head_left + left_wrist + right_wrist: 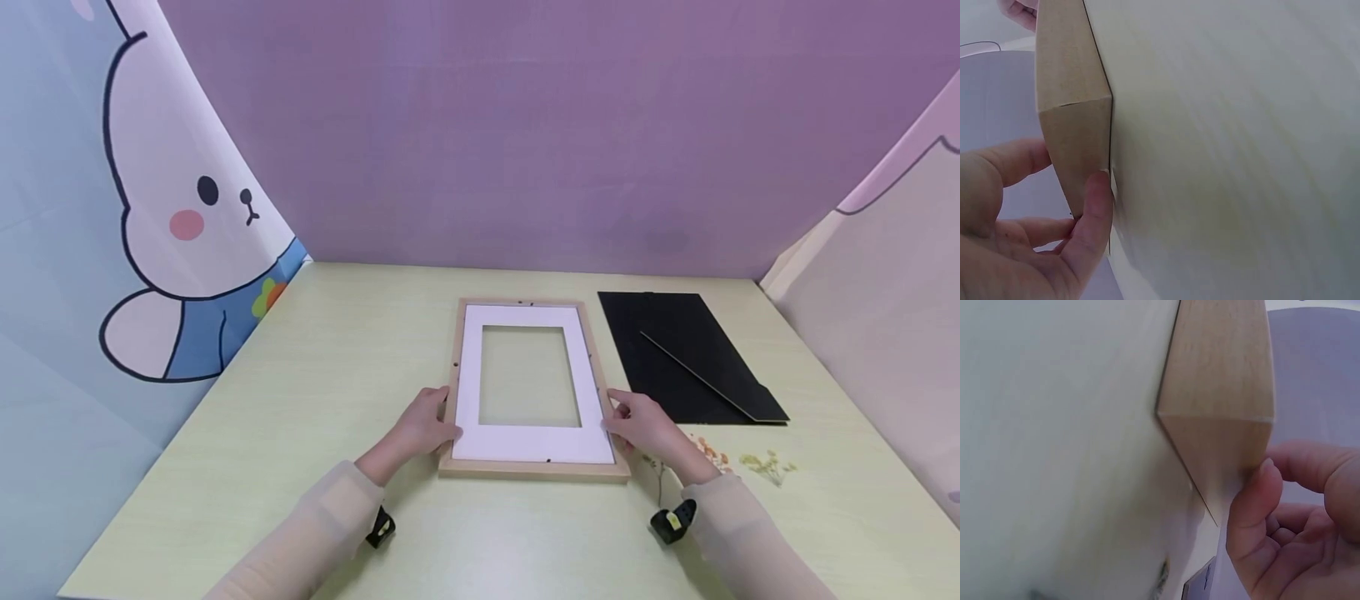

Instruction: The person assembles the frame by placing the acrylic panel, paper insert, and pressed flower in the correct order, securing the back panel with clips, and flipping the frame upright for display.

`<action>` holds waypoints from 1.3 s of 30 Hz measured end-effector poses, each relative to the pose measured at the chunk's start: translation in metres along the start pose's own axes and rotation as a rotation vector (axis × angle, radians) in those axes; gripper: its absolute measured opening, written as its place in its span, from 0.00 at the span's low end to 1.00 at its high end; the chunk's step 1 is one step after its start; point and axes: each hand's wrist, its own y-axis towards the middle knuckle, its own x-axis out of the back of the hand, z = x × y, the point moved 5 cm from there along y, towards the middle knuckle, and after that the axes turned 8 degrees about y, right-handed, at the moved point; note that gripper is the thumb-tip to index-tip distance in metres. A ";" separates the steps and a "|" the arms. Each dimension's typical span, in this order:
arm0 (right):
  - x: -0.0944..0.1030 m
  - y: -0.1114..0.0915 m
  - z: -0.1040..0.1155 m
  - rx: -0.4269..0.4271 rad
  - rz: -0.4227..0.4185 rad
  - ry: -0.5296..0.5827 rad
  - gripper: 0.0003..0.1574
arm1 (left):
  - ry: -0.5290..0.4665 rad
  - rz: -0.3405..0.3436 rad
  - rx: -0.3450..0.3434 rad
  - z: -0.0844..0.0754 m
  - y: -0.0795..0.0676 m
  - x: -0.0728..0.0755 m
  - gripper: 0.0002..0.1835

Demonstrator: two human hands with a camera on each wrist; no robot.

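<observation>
A light wooden picture frame [534, 472] lies on the table, holding a white mat [534, 443] with a rectangular opening. Small dark tabs dot the frame's inner edge. My left hand [420, 423] grips the left side near the front corner, its thumb on top. On the opposite side my right hand [647, 421] holds the frame between thumb and fingers. The left wrist view shows a corner of the frame [1075, 131] with fingers around its side. In the right wrist view, thumb and index finger pinch the frame [1219, 375] near another corner.
A black backing board [652, 317] with a stand flap lies at the right of the frame. Nearer me are orange dried flowers [712, 454], partly hidden by the right arm, and a yellow sprig [770, 468]. A purple cloth [525, 150] hangs behind the table.
</observation>
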 end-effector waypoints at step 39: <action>0.068 -0.054 -0.050 -0.100 -0.041 0.001 0.17 | -0.014 0.026 -0.001 0.000 -0.001 0.001 0.39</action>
